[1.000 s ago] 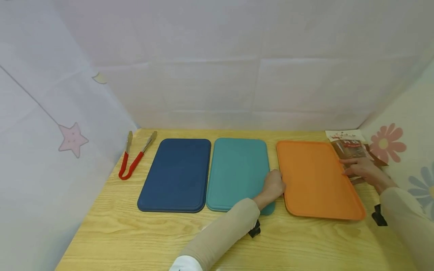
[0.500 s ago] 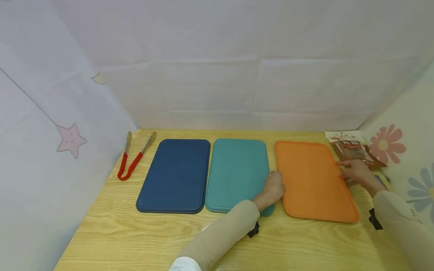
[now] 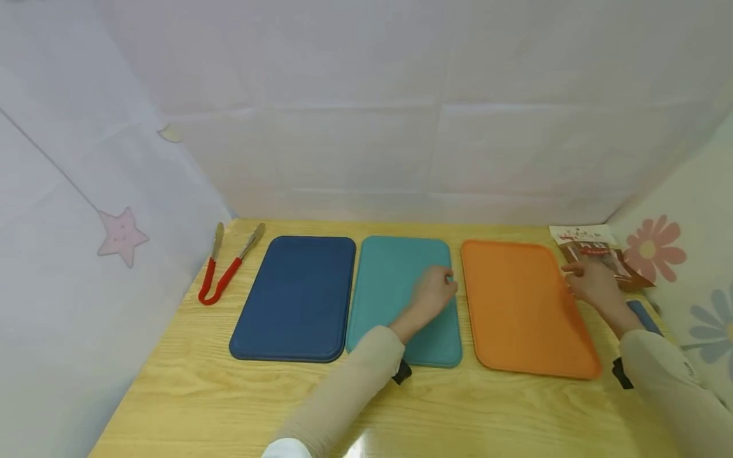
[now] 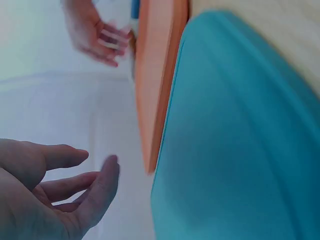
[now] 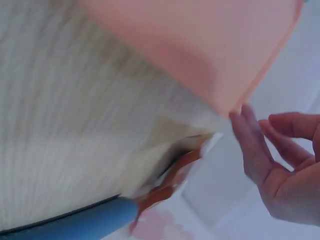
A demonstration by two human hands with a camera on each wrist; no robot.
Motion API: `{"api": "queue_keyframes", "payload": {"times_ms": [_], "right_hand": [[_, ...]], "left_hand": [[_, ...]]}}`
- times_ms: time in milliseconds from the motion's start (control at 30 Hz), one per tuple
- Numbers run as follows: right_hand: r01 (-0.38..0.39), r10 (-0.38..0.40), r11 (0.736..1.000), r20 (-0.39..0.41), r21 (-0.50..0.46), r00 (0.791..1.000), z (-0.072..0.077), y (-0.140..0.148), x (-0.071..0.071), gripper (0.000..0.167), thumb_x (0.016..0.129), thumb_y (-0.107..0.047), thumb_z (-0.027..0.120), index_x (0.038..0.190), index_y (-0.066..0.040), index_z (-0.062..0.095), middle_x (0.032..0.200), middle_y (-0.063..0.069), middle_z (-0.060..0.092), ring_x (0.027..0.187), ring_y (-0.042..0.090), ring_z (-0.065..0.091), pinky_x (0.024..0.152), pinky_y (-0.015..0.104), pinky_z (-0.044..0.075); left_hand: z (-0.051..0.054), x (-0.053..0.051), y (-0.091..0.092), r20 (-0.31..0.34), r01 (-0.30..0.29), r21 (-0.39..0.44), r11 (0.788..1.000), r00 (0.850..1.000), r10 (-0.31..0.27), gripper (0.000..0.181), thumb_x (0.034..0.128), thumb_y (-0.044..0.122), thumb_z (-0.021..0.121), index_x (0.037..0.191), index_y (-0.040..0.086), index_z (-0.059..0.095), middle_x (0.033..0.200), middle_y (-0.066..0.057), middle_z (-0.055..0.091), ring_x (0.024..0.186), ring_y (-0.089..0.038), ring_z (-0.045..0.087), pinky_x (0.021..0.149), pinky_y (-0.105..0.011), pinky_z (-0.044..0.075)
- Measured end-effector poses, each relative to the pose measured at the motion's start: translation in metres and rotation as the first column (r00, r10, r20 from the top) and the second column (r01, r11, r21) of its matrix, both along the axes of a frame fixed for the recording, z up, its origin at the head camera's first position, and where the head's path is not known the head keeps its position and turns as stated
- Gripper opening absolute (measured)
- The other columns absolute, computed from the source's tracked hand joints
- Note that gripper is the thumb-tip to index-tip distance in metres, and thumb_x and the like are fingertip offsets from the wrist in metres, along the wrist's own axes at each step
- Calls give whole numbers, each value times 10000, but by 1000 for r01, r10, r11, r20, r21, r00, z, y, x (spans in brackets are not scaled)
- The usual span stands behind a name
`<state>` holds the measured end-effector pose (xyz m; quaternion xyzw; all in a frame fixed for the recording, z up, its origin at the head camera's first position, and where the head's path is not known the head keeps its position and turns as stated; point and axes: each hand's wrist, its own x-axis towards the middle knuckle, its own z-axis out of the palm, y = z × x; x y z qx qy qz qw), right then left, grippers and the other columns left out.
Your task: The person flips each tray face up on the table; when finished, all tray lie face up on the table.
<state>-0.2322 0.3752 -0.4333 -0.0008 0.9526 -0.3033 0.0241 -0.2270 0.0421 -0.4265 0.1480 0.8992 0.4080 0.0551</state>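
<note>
My left hand (image 3: 429,296) is over the teal tray (image 3: 395,273) in the head view. The left wrist view shows its fingers loosely bent, with nothing between them. To the right lies the orange tray (image 3: 521,312), apart from the teal one. Beside the orange tray's right edge is my right hand (image 3: 594,286); its fingers are relaxed and hold nothing in the right wrist view. Whether its fingertips touch the rim I cannot tell. A brown and white printed packet (image 3: 595,248) lies behind the right hand, partly hidden by it.
A dark blue tray (image 3: 294,299) sits left of the teal one. Farther left lie red-handled tongs (image 3: 220,273), spread apart. A blue bar-like object (image 3: 644,317) shows beside the right forearm. Cloth walls (image 3: 355,127) rise behind and at both sides.
My left hand has let go of the orange tray's left edge and moved left over the teal tray. The orange tray has shifted slightly left, and my right hand has moved left too.
</note>
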Motion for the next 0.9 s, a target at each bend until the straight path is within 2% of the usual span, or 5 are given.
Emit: {"api": "queue_keyframes", "payload": {"times_ms": [200, 400, 600, 733, 900], "right_hand": [[-69, 81, 979, 55, -193, 995, 13, -39, -1, 401, 1012, -105, 471, 1312, 161, 477, 1139, 374, 578, 866, 362, 686, 685, 379, 583], [-118, 146, 929, 55, -351, 988, 9, -92, 5, 395, 1017, -96, 486, 1333, 140, 469, 1150, 341, 592, 953, 395, 661, 752, 398, 573], [-197, 235, 907, 61, -373, 970, 4, -159, 16, 385, 999, -81, 511, 1323, 128, 497, 1183, 308, 590, 992, 399, 635, 778, 418, 565], [-253, 285, 930, 92, -266, 954, 3, -190, 18, 433, 995, -139, 520, 1371, 72, 481, 1312, 268, 538, 1114, 392, 576, 845, 435, 535], [-235, 256, 959, 124, -161, 959, -4, -209, 10, 481, 991, -167, 520, 1409, 55, 438, 1419, 252, 445, 1263, 427, 452, 976, 525, 437]], "left_hand": [[7, -11, -80, -17, -102, -84, 991, 995, 101, 326, 972, 148, 566, 1264, 13, 620, 1190, -151, 642, 886, -220, 649, 688, -333, 524], [-5, -9, -138, -11, -185, -218, 958, 982, 187, 396, 943, 155, 627, 1299, -12, 587, 1284, -187, 589, 1030, -333, 622, 719, -413, 531], [-19, -2, -155, -7, -148, -222, 964, 989, 150, 387, 918, 85, 651, 1260, -84, 584, 1215, -253, 603, 941, -340, 644, 699, -393, 542], [-21, -2, -157, 18, -120, -227, 967, 992, 127, 386, 911, 80, 663, 1259, -69, 590, 1213, -251, 608, 829, -301, 663, 613, -344, 533], [-20, -3, -153, 86, -37, -221, 975, 995, 57, 327, 920, 66, 635, 1220, -56, 589, 1158, -236, 617, 710, -260, 600, 568, -322, 471]]}}
